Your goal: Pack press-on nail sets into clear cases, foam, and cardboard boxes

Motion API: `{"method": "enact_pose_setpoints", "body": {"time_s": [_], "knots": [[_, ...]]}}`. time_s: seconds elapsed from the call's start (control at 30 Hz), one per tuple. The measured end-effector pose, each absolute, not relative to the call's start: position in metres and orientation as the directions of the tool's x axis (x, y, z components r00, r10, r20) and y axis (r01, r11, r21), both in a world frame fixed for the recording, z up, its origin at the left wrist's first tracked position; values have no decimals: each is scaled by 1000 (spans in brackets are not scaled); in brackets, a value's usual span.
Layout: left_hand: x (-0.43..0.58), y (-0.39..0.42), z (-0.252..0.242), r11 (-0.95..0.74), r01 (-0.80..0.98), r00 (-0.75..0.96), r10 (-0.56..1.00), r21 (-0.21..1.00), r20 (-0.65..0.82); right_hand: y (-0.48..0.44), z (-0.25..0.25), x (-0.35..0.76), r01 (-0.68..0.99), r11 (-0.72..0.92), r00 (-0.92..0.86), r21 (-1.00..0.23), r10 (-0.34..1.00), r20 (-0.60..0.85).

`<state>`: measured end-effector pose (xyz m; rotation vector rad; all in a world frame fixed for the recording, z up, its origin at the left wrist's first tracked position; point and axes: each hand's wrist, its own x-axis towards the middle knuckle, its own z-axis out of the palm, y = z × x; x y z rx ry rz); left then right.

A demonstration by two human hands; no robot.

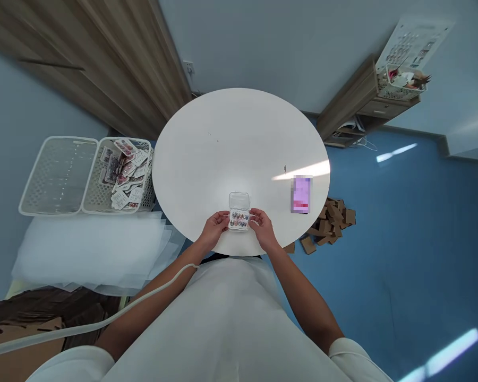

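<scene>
A small clear plastic box (239,225) is near the front edge of the white round table (239,127). Its clear lid (239,200) is flipped up on the far side. Two rows of small shiny multicoloured pieces show inside, too small to name. My left hand (214,229) grips the box's left side, fingers closed at its edge. On the opposite side my right hand (263,227) holds the right edge between thumb and fingers. Parts of the box's sides are hidden by my fingertips.
A white basket (91,183) of small packs stands left of the table, beside another white basket-like piece (56,175). A blurred pink-purple item (301,194) lies right. Cardboard boxes (326,225) pile on the floor. A white cable (143,293) crosses my left arm.
</scene>
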<state>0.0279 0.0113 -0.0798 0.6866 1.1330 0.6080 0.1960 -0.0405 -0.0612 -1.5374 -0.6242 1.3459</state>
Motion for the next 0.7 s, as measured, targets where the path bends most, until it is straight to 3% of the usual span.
{"method": "enact_pose_setpoints", "body": {"time_s": [0.1, 0.27, 0.43, 0.57, 0.7], "knots": [[14, 8, -66, 647, -90, 367, 728, 757, -578, -50, -51, 182, -209, -356, 301, -911, 863, -407], [-5, 3, -49, 513, -20, 370, 801, 858, -470, -62, -36, 158, -203, -309, 360, -929, 859, -365], [-26, 3, -33, 587, -105, 521, 720, 803, -458, -70, -25, 141, -352, -260, 380, -899, 838, -391], [-40, 0, -26, 661, -165, 601, 656, 732, -457, -72, -18, 136, -554, -252, 278, -794, 843, -461], [-46, -1, -23, 699, -176, 651, 611, 694, -450, -70, -12, 139, -601, -332, 125, -727, 859, -496]]}}
